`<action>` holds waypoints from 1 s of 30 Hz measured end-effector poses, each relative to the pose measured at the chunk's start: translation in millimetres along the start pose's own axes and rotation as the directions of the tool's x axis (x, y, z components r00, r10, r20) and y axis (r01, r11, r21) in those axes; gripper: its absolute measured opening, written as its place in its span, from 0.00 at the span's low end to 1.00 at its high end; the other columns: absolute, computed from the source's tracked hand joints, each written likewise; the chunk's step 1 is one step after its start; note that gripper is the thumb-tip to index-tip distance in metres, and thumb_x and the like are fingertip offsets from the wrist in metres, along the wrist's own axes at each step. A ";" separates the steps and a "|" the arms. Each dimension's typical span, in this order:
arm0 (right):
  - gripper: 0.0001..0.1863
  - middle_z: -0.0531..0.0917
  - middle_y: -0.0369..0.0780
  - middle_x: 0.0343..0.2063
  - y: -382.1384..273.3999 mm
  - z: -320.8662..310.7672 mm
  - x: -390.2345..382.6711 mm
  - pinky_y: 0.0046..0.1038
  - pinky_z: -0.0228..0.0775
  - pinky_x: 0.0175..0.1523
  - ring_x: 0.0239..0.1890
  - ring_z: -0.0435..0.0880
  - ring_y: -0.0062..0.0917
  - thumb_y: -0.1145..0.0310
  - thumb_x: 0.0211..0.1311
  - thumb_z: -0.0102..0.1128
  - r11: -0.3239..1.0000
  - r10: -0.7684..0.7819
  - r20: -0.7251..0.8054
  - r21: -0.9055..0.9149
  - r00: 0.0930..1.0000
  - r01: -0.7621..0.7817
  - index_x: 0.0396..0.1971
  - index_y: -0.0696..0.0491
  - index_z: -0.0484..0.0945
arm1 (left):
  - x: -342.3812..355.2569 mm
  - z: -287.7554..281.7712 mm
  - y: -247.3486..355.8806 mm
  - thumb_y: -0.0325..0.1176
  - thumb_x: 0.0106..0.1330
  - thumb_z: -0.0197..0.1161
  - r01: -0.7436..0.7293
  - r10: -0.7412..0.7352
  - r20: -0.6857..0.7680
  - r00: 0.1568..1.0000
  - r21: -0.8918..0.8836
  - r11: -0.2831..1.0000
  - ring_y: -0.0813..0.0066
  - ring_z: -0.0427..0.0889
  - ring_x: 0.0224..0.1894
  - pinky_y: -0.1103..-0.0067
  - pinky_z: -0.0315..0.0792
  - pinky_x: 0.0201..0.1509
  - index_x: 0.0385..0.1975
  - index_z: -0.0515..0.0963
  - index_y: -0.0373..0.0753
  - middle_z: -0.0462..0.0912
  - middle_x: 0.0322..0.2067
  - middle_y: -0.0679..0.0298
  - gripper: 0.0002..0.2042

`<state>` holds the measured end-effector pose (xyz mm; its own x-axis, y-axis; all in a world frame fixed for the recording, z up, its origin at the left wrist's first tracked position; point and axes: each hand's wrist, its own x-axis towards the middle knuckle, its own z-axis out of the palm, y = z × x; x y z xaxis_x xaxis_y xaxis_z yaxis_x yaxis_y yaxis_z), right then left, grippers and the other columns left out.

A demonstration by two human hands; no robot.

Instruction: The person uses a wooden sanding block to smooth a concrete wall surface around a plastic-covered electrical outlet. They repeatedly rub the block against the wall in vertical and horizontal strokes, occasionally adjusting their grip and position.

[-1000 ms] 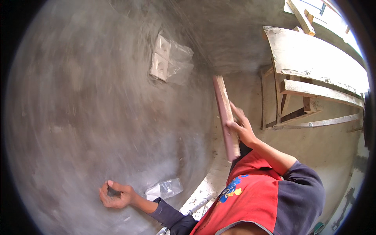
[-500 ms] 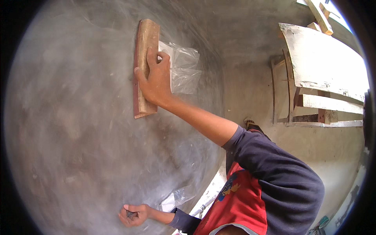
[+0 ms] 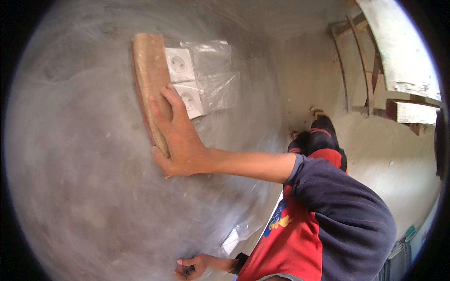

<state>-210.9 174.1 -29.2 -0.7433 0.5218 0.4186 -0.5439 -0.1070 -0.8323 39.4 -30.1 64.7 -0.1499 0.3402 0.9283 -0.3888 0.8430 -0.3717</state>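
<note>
My right hand [image 3: 183,145] grips the lower end of a long wooden sanding block [image 3: 152,70], its thumb and fingers spread over the wood. A thin reddish layer runs along the block's face against the grey wall [image 3: 84,164]. Right beside the block sits a white double socket [image 3: 179,64], partly behind my fingers. Clear plastic film [image 3: 215,70] hangs off the socket's right side. At the lower edge, my left hand [image 3: 191,268] is near the wall with curled fingers. Something dark shows inside its curl, too small to name.
Another white fitting with clear plastic [image 3: 232,241] is on the wall near my left forearm. A wooden stand with a pale board [image 3: 405,47] is at the far right. My feet [image 3: 321,133] are on the floor beyond my body. A green container [image 3: 410,233] is at lower right.
The sanding block has moved left and slightly down and tilted, uncovering more of the socket. My right hand now sits lower on it. My left hand has shifted right and down.
</note>
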 end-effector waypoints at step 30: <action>0.43 0.49 0.63 0.57 30.5 -0.4 115.7 0.56 0.44 0.64 0.63 0.46 0.62 0.72 0.40 0.55 0.992 0.035 -0.206 0.129 0.978 -0.008 0.60 0.70 0.50 | 5.7 20.9 10.1 0.38 0.59 0.66 -0.036 0.046 0.017 0.999 -0.372 0.927 0.71 0.69 0.24 0.75 0.66 0.30 0.41 0.70 0.33 0.70 0.23 0.65 0.18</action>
<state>-313.3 231.5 -6.3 -0.6658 0.6805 0.3058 -0.5833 -0.2192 -0.7821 15.6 -28.4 66.3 -0.1827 0.3715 0.9103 -0.0165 0.9246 -0.3807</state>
